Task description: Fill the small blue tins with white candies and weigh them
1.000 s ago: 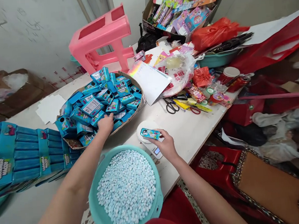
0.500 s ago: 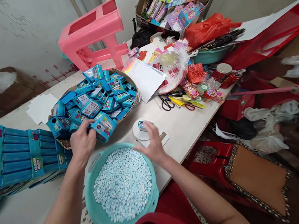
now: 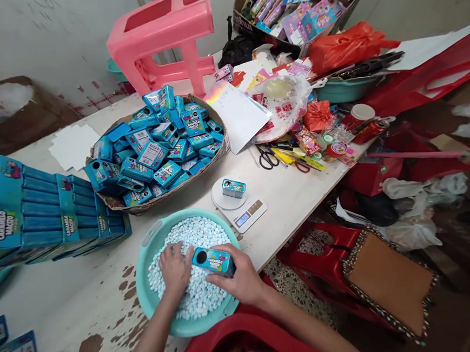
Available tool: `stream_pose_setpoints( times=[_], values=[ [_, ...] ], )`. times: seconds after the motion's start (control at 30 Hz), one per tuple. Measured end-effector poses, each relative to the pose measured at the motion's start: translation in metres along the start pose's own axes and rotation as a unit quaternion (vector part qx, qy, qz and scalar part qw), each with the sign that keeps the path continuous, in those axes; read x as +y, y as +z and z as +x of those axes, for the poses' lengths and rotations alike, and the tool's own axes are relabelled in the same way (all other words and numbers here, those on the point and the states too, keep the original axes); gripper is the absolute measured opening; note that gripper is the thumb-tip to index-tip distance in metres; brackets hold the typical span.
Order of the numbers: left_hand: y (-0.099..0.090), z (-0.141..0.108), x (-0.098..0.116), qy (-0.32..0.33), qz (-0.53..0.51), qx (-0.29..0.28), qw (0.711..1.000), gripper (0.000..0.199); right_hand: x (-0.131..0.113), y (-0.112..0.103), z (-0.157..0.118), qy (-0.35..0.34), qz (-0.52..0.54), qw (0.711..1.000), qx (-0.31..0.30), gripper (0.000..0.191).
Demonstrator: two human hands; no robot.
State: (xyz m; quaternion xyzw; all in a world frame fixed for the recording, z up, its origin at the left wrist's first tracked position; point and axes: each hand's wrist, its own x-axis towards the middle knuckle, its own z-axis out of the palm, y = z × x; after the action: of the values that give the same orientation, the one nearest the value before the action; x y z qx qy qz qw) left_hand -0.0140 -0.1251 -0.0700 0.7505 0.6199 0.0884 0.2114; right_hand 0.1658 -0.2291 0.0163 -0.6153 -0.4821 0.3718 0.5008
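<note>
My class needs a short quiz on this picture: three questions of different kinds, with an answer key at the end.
1. Which hand holds a blue box?
2. True or false: a pair of scissors lies on top of the white scale.
3. Fill in the blank: the left hand is among loose pale pieces inside a round teal ____.

Key:
1. The right hand.
2. False: a second blue box sits on it.
3. Basin.

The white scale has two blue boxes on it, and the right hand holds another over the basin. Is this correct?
No: the head view shows one blue box on the scale, not two. The right hand does hold another box over the basin.
</note>
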Motion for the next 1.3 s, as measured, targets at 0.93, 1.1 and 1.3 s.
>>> stream_pose_setpoints(
  times=[0.93, 1.1, 1.3],
  values=[
    [-0.081, -0.012, 0.082, -0.123, -0.703, 0.014, 0.701, 0.015, -0.018, 0.026, 0.007, -0.065, -0.172, 0.982, -0.034, 0.038],
    [-0.082, -0.010, 0.083, -0.095, -0.692, 0.026, 0.715, 0.013, -0.018, 0.027, 0.009, -0.053, -0.140, 0.988, -0.025, 0.042],
    [-0.086, -0.009, 0.086, -0.092, -0.679, 0.030, 0.728, 0.013, -0.019, 0.029, 0.013, -0.032, -0.117, 0.992, -0.017, 0.042]
  ],
)
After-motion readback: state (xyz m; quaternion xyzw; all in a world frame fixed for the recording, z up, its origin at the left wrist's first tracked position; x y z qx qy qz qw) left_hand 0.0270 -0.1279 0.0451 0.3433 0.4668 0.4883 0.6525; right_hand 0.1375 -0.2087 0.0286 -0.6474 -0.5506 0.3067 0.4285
